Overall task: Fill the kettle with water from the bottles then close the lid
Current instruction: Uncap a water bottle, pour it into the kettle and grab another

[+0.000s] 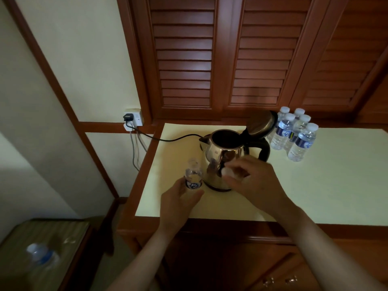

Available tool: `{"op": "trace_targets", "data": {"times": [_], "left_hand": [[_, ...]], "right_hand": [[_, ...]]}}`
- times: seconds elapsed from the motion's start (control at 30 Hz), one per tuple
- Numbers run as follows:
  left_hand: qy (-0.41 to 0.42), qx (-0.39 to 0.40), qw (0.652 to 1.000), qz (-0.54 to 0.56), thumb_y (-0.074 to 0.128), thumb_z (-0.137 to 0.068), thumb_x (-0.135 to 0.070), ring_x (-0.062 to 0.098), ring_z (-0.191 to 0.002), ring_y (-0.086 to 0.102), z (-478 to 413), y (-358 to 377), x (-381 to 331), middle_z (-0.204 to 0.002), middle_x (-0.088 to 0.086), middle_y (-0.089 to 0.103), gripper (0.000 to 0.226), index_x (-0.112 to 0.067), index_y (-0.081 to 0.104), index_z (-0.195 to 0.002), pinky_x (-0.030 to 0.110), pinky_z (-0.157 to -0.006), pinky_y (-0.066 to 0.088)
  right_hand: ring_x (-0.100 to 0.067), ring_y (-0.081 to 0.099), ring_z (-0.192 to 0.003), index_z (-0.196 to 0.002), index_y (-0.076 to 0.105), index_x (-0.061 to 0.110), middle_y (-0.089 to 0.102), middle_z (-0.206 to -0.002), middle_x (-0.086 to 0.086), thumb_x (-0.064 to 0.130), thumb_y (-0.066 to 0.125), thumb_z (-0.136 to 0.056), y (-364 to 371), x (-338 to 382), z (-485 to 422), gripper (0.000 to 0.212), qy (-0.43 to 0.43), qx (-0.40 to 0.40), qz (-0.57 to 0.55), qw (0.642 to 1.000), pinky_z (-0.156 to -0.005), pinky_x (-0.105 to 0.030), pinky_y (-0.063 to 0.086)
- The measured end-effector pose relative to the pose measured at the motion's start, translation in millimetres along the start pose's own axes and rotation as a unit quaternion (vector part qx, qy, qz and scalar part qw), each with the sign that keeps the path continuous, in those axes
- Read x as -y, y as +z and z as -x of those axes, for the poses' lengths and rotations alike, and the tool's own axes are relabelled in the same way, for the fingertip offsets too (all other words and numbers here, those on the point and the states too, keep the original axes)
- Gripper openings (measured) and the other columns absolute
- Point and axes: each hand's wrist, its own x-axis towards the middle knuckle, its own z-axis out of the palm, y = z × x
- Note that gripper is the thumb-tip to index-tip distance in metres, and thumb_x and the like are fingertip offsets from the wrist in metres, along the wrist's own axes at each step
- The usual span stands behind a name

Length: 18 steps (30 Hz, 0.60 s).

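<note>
Cream counter (pixel 315 185) with a wooden edge runs below louvred doors (pixel 184 59). At its middle stands the kettle (pixel 222 160), steel, upright, its lid (pixel 260 124) swung up and back toward the far right, the mouth dark and uncovered. A cord (pixel 168 139) leads from it left to a wall socket (pixel 134 118).

Just left of the kettle, near its base, stands an open bottle (pixel 193 175), upright, with the left hand (pixel 178 204) curled round its lower half. The right hand (pixel 256 181) is in front of the kettle, blurred, its fingers bent and pinching a small white cap (pixel 227 172).

Five capped bottles (pixel 294 135) cluster at the far right, just beside the kettle's handle. On a side table (pixel 52 238) at near left lies a spare bottle (pixel 41 254), blurred.
</note>
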Motion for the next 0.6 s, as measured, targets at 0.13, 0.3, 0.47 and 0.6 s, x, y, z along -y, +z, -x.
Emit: {"op": "trace_targets", "data": {"times": [0.13,0.3,0.47,0.6], "left_hand": [[-0.009,0.006,1.0,0.007,0.08,-0.083,-0.04,-0.008,-0.1,0.067,0,0,-1,-0.108,-0.021,0.072,0.048,-0.026,0.064,-0.126,0.016,-0.084,0.056],[-0.017,0.01,1.0,0.001,0.078,-0.084,-0.041,-0.009,-0.092,0.067,-1,0,-2,-0.101,-0.021,0.073,0.044,-0.026,0.066,-0.124,0.016,-0.079,0.056],[-0.036,0.023,0.999,0.01,0.078,-0.086,-0.034,-0.011,-0.087,0.065,-2,0,-6,-0.094,-0.021,0.07,0.038,-0.025,0.066,-0.12,0.006,-0.069,0.048],[-0.042,0.039,0.998,0.003,0.078,-0.085,-0.035,-0.008,-0.087,0.065,-2,1,-5,-0.093,-0.017,0.071,0.032,-0.027,0.066,-0.114,0.008,-0.069,0.048]], "right_hand": [[-0.007,0.057,-0.079,-0.112,0.071,0.015,0.06,-0.09,0.005,0.033,0.073,-0.086,12,30,-43,0.031,-0.048,0.081,0.013,0.995,-0.071,-0.017,0.046],[-0.007,0.057,-0.083,-0.115,0.072,0.012,0.06,-0.094,0.005,0.033,0.073,-0.086,28,38,-73,0.035,-0.064,0.172,0.031,0.982,-0.075,-0.028,0.052],[-0.001,0.058,-0.085,-0.119,0.07,0.023,0.059,-0.101,0.012,0.035,0.071,-0.088,19,40,-92,0.033,-0.108,0.27,0.083,0.953,-0.075,-0.023,0.051],[-0.005,0.057,-0.087,-0.123,0.068,0.029,0.065,-0.107,0.007,0.028,0.072,-0.088,20,45,-100,0.035,-0.116,0.327,0.138,0.928,-0.077,-0.024,0.046]]}}
